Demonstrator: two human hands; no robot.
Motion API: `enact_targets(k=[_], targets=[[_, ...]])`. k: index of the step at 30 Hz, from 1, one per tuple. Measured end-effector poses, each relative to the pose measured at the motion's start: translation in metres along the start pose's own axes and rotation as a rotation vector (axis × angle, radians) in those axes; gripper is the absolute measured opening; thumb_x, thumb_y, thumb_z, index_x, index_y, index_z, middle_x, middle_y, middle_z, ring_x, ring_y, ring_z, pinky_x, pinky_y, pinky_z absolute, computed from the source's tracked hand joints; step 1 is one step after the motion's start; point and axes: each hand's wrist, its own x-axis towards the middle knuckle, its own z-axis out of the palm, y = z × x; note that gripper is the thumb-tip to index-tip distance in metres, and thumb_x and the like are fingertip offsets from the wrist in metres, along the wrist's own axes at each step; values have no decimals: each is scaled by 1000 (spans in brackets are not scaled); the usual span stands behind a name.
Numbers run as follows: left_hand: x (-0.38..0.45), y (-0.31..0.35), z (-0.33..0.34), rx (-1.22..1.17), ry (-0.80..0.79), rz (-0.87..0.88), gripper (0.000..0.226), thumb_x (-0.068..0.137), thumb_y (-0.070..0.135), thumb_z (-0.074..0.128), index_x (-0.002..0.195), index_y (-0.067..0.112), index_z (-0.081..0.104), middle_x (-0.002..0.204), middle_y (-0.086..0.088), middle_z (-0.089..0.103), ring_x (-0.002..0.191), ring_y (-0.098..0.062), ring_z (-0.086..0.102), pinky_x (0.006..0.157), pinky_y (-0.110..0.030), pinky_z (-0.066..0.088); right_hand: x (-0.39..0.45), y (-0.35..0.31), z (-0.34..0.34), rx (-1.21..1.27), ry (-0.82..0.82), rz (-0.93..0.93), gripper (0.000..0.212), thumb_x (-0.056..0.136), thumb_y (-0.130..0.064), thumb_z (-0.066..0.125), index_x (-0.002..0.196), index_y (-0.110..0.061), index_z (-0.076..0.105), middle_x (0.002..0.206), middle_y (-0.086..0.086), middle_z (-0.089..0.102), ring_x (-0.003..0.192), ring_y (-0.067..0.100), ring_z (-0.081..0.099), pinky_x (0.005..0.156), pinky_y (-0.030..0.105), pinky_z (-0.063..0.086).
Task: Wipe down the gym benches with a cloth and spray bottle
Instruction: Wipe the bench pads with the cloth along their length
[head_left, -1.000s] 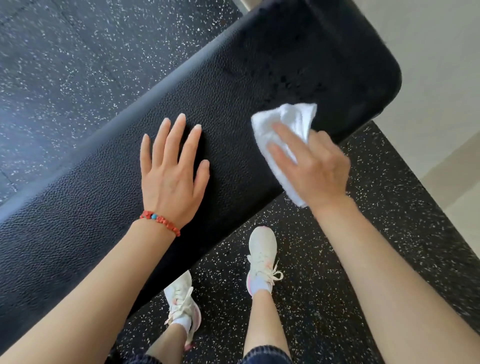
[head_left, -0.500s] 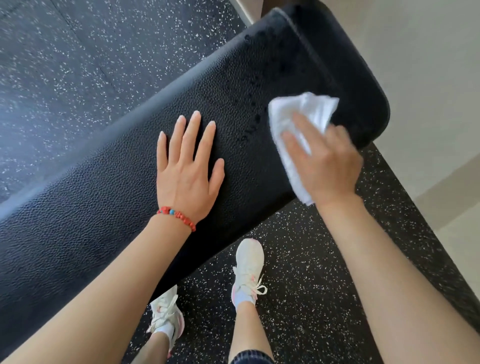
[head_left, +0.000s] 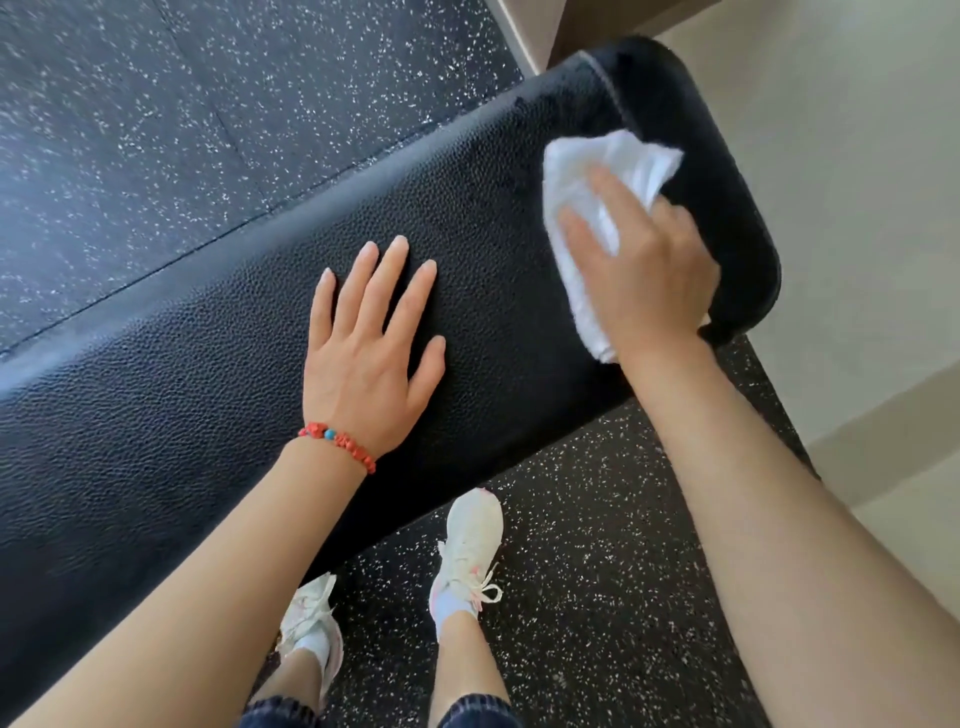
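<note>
The left hand (head_left: 371, 358) lies flat, fingers spread and straight, on the middle of the black padded table (head_left: 156, 415). Near the table's right end, the right hand (head_left: 644, 270) presses a white cloth (head_left: 613, 161), fingers loosely curled over it.

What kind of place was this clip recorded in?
Most likely a gym: a black padded bench stands on speckled rubber floor, and the right hand presses a white cloth onto it.

Single head view — looking steeply down, close over bench (head_left: 218, 415), arms, floor (head_left: 571, 597).
</note>
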Motion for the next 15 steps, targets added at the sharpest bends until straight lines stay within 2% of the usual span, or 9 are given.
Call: enact_targets(k=[2, 3, 7, 9, 12, 15], targets=[[0, 0, 1, 0, 5, 0, 54, 91, 36, 39, 139, 13, 42, 148, -12, 34, 137, -29, 26, 113, -49, 15, 8, -2, 3, 30, -23, 121, 34, 82, -43, 59, 106, -22, 69, 69, 12, 62, 62, 32, 57, 47, 28, 34], [1, 0, 2, -5, 12, 0, 53, 90, 35, 40, 139, 12, 43, 148, -12, 35, 137, -29, 26, 112, -49, 16, 3, -12, 3, 25, -23, 110, 33, 82, -42, 60, 106, -21, 69, 67, 11, 61, 60, 30, 56, 44, 28, 37], [3, -3, -4, -77, 72, -25, 50, 89, 32, 44, 134, 10, 47, 144, -15, 39, 135, -29, 31, 111, -46, 19, -29, -47, -1, 72, -54, -141, 29, 83, -41, 58, 100, -21, 72, 55, 4, 53, 49, 20, 49, 38, 26, 35], [11, -9, -8, -72, 108, -36, 50, 89, 30, 44, 134, 9, 47, 144, -15, 39, 134, -30, 32, 110, -47, 20, -21, -40, 2, 68, -54, -190, 27, 83, -42, 58, 96, -23, 73, 53, 3, 51, 48, 19, 48, 38, 27, 36], [32, -21, -9, -60, 106, -67, 51, 90, 30, 43, 135, 8, 45, 145, -16, 38, 135, -31, 30, 111, -46, 19, 19, -21, 7, 22, -47, -58, 30, 83, -44, 57, 100, -25, 71, 62, 10, 58, 56, 27, 54, 42, 29, 37], [46, -27, -4, -54, 27, -61, 54, 91, 34, 39, 138, 8, 42, 146, -16, 36, 137, -31, 28, 112, -45, 17, 56, -18, 11, 42, -143, 180, 37, 89, -46, 51, 117, -26, 62, 91, 16, 64, 83, 35, 57, 59, 34, 33]])
